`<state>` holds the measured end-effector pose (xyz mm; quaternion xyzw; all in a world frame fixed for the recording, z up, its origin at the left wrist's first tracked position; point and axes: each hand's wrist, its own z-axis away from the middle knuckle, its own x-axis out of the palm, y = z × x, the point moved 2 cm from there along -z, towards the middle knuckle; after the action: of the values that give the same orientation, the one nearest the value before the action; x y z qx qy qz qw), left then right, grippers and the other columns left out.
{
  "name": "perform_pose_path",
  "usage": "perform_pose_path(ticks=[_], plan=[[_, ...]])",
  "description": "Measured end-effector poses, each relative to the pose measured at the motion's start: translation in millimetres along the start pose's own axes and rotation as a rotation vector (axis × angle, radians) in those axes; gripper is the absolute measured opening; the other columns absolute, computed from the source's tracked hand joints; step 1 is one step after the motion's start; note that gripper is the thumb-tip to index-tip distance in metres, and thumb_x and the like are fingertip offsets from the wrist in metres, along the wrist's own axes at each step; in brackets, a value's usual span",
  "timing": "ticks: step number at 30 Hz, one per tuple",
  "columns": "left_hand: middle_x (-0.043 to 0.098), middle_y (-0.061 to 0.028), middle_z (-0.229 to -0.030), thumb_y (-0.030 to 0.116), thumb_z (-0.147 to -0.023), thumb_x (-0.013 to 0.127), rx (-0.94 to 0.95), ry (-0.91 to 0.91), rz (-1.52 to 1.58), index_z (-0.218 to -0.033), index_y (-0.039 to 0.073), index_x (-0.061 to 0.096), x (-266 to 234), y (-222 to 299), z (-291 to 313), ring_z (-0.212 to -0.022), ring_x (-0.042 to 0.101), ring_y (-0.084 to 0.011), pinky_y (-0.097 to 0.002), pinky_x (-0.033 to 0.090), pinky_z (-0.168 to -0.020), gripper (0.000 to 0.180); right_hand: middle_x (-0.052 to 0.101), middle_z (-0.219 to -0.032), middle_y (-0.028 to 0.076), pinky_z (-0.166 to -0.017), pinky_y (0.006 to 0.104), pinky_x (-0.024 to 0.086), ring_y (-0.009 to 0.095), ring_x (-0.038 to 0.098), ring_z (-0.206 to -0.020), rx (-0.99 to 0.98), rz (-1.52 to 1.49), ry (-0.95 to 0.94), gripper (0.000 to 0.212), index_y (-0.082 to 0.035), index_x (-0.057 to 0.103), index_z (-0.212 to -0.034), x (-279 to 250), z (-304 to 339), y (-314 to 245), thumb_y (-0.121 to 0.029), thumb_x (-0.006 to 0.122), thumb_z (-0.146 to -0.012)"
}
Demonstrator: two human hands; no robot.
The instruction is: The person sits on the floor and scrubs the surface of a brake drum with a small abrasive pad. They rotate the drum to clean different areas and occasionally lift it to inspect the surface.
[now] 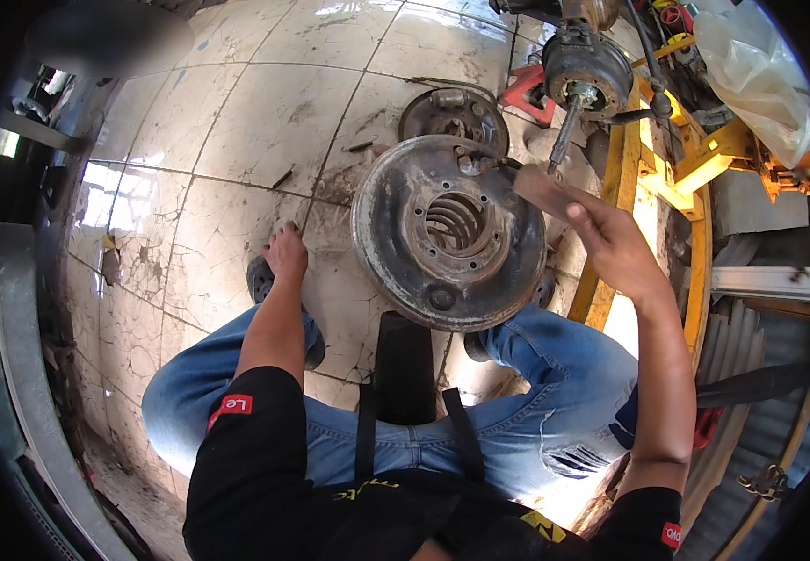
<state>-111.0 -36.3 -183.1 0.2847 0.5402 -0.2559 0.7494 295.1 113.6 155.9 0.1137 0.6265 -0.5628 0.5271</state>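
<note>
The round rusty steel brake backing plate (449, 232) stands between the knees on the tiled floor (237, 122); right hand (611, 245) pinches a brown sanding piece (541, 192), best rubbed flat, while left hand (285, 254) rests empty and spread on the floor.

The left hand (285, 254) rests palm-down on the cracked white tile floor (237, 122), its fingertips hidden. Beyond the right hand (611, 245), the rusty round brake backing plate (447, 229) covers most of a second grey plate (452, 114).

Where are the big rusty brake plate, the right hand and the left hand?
rusty brake plate (405, 280): head view, lower left face.
right hand (611, 245): head view, back of hand.
left hand (285, 254): head view, back of hand.
</note>
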Motion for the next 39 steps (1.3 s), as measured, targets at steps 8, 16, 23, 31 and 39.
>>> perform_pose_path(ticks=[8, 16, 23, 31, 39], plan=[[0.067, -0.0122, -0.104, 0.022, -0.096, 0.054, 0.005, 0.205, 1.184, -0.116, -0.002, 0.056, -132, 65, -59, -0.088, 0.066, -0.0217, -0.0314, 0.049, -0.073, 0.031, 0.062, -0.116, 0.024, -0.091, 0.0453, 0.048, 0.04, 0.06, -0.108, -0.206, 0.251, -0.156, 0.042, -0.003, 0.054, -0.129, 62, -13, 2, -0.028, 0.054, -0.096], [0.068, -0.0076, -0.1, 0.017, -0.093, 0.06, 0.288, -0.148, 1.345, -0.124, 0.0, 0.051, -282, 121, 18, -0.093, 0.066, -0.0151, -0.0264, 0.051, -0.074, 0.037, 0.066, -0.104, 0.024, -0.086, 0.0468, 0.049, 0.041, 0.062, -0.101, -0.194, 0.382, -0.258, 0.044, -0.001, 0.058, -0.122, 49, -12, -32, -0.033, 0.058, -0.092], [0.067, -0.0089, -0.104, 0.019, -0.084, 0.072, 0.395, -0.415, 1.188, -0.117, 0.001, 0.056, -315, 146, 78, -0.094, 0.065, -0.0165, -0.0295, 0.051, -0.081, 0.041, 0.065, -0.112, 0.022, -0.091, 0.0428, 0.048, 0.038, 0.061, -0.106, -0.31, 0.006, 0.125, 0.047, -0.005, 0.058, -0.124, 53, -44, -73, -0.038, 0.061, -0.091], [0.062, -0.0112, -0.117, 0.032, -0.084, 0.073, 0.401, -0.472, 0.998, -0.126, 0.001, 0.053, -305, 167, 91, -0.107, 0.061, -0.022, -0.0385, 0.05, -0.085, 0.056, 0.068, -0.084, 0.01, -0.076, 0.0343, 0.05, 0.022, 0.065, -0.077, -0.299, -0.339, 0.021, 0.029, -0.002, 0.065, -0.109, 66, -73, -93, -0.025, 0.062, -0.092], [0.063, -0.0174, -0.11, 0.048, -0.093, 0.057, 0.522, -0.684, 0.216, -0.127, -0.002, 0.054, -263, 132, 60, -0.093, 0.062, -0.023, -0.0352, 0.049, -0.076, 0.06, 0.067, -0.098, 0.023, -0.089, 0.0461, 0.049, 0.04, 0.063, -0.096, -0.242, 0.204, 0.106, 0.03, -0.004, 0.066, -0.107, 59, -78, -38, -0.022, 0.055, -0.086]])
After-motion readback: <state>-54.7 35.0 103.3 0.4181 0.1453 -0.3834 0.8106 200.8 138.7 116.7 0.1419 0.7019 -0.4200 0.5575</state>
